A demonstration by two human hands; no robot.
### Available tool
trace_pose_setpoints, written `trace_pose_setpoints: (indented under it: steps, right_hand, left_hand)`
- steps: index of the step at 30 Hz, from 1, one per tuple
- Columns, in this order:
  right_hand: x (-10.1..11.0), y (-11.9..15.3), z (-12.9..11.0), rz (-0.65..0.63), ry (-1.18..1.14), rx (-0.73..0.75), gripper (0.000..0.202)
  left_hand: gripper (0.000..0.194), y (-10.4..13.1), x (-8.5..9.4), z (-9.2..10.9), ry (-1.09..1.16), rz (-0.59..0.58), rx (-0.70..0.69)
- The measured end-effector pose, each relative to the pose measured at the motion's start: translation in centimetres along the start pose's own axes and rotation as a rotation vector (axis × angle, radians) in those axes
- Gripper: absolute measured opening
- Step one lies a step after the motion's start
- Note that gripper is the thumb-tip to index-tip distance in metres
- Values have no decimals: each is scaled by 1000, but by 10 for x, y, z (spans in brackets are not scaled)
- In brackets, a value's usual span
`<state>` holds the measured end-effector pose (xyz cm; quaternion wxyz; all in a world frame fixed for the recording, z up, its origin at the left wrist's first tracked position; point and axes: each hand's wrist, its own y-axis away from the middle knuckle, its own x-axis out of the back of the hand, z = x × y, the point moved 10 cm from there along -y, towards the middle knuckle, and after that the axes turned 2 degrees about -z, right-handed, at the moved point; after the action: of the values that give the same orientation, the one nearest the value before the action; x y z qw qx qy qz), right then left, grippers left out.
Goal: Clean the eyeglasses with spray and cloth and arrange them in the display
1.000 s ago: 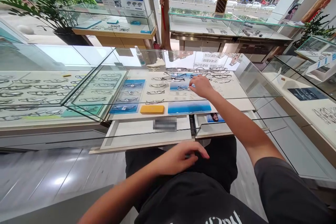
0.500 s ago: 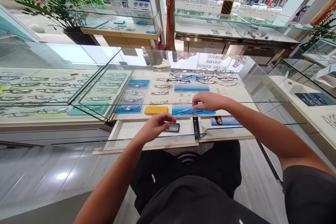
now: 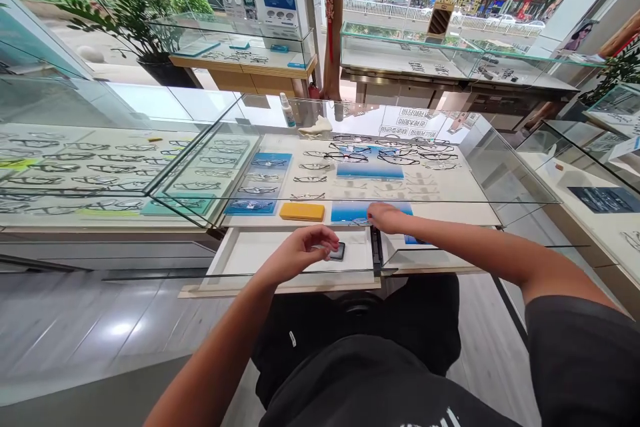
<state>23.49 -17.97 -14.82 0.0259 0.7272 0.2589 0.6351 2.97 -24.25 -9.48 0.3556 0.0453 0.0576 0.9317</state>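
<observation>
My right hand (image 3: 385, 217) is closed on a pair of eyeglasses (image 3: 357, 222), held low at the front edge of a blue display card (image 3: 345, 211). Only part of the thin frame shows beside the fingertips. Over the pulled-out drawer (image 3: 240, 255), my left hand (image 3: 303, 252) hovers with fingers curved and a gap before the thumb, holding nothing. Just beyond its fingertips a dark flat object like a phone (image 3: 340, 251) lies in that drawer, partly covered by the hand. A yellow case (image 3: 302, 212) rests on the shelf behind.
Rows of eyeglasses (image 3: 310, 179) lie inside the glass showcase, whose top pane edge (image 3: 450, 201) crosses above my right forearm. A spray bottle (image 3: 287, 111) and a pale shoe-shaped object (image 3: 316, 126) stand farther back. Another glass case (image 3: 95, 197) adjoins on the left.
My right hand has come down and nearer with the eyeglasses, from above the blue card to its front edge. My left hand stays over the drawer. The view has shifted slightly.
</observation>
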Motion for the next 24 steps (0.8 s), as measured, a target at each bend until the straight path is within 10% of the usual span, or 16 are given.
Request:
trace_pose_setpoints:
  steps: [9, 24]
  right_hand:
    - [8, -46, 29, 159, 115, -34, 25]
    - [-10, -48, 30, 149, 94, -15, 30]
  left_hand:
    - [31, 11, 1, -6, 1, 57, 41]
    - [29, 17, -1, -5, -13, 83, 42]
